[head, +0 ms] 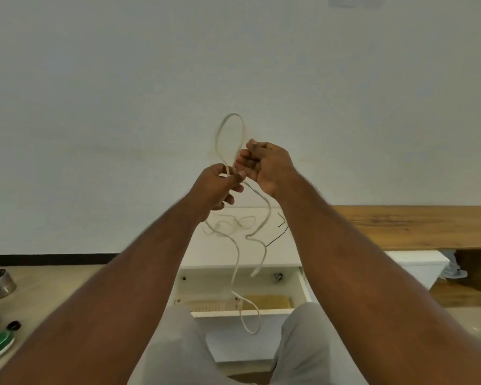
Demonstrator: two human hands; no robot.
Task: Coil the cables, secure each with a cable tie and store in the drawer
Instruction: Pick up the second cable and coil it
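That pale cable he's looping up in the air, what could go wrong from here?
1. Only one loop of the pale thin cable is formed, pinched in the left hand; the right hand holds it loosely, so the loop could slip and spring open.
2. The slack lies in tangled curls on the white cabinet top, which may knot as it is pulled in.
3. The dangling end droops over the open white drawer front and might snag there.

Cable [264, 218] hangs above open drawer [306, 284].
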